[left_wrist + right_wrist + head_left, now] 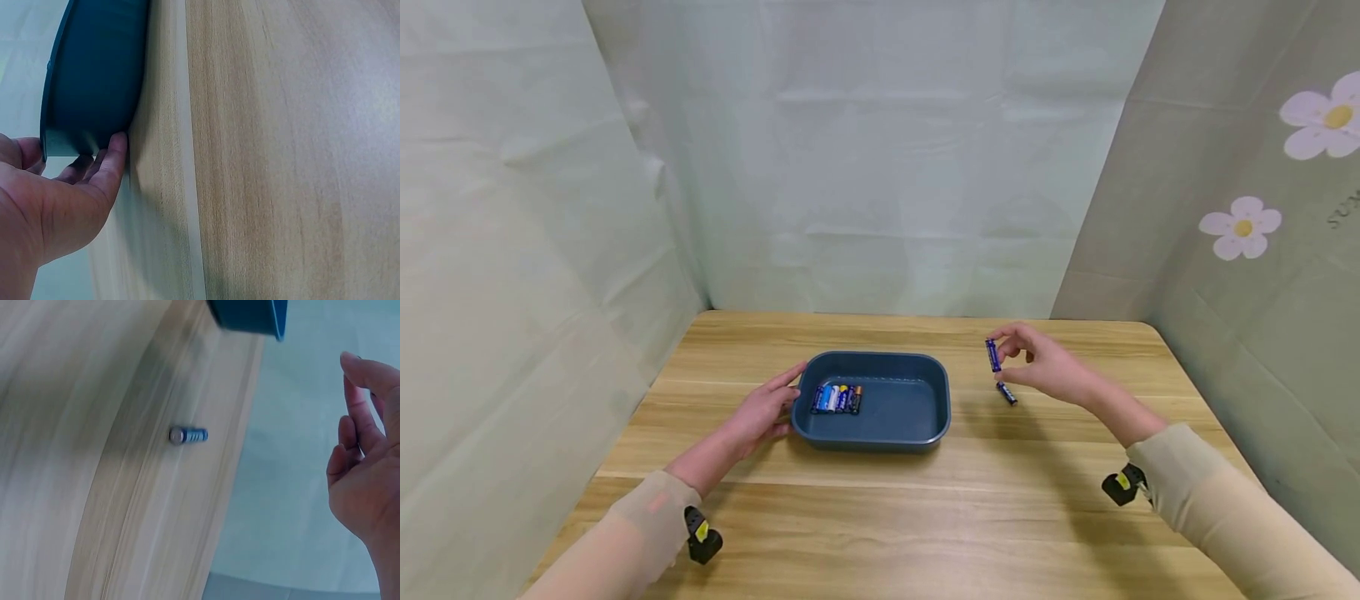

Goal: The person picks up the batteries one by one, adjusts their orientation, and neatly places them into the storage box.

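My right hand [1047, 367] pinches a blue battery [992, 355] between thumb and fingertips, held above the table to the right of the tray. In the right wrist view that right hand [369, 437] hides the held battery. Just below it, another dark blue battery [1007, 393] lies on the wood; the right wrist view also shows this loose battery [189, 435]. My left hand [766, 412] touches the left end of a dark blue tray [872, 442], its fingers extended along the outer wall. Several batteries [837, 399] lie side by side inside the tray, at its left.
The wooden table [880, 517] has its back edge near a pale hanging cloth [887, 167]. Cloth also hangs at both sides, with white flowers [1240, 227] on the right one.
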Motion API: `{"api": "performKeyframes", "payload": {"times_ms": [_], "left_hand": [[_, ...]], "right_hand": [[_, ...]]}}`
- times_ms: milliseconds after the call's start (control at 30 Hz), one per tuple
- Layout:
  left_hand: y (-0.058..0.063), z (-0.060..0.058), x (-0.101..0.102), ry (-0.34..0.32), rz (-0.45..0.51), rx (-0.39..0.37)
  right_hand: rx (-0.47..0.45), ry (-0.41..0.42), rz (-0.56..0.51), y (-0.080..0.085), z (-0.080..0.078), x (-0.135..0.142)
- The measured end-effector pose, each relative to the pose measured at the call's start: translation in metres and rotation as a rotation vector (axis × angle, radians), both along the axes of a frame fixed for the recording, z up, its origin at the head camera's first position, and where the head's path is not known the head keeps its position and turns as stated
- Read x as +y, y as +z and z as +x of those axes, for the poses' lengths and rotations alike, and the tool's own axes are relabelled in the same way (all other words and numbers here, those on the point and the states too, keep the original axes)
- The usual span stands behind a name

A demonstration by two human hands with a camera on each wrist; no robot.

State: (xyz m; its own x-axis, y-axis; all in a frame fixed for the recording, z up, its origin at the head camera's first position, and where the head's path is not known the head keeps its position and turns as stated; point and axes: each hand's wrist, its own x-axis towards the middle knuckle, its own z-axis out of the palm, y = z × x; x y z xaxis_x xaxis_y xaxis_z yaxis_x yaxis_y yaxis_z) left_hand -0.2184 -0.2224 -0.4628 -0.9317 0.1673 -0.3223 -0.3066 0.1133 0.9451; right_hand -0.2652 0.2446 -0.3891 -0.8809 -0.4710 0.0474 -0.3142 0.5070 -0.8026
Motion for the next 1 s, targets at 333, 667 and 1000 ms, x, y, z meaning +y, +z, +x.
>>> {"api": "performKeyframes", "payload": {"times_ms": [333, 667, 1000], "left_hand": [[-0.001, 0.000, 0.000, 0.000, -0.007, 0.005], [-0.001, 0.000, -0.001, 0.004, -0.011, 0.004], [0.001, 0.000, 0.000, -0.003, 0.003, 0.003]], "right_hand": [[0.064, -0.034, -0.037, -0.004, 0.001, -0.029], [0.064, -0.003, -0.070, -0.007, -0.002, -0.063], [-0.086, 0.056, -0.177, -0.019, -0.006, -0.102]]}}
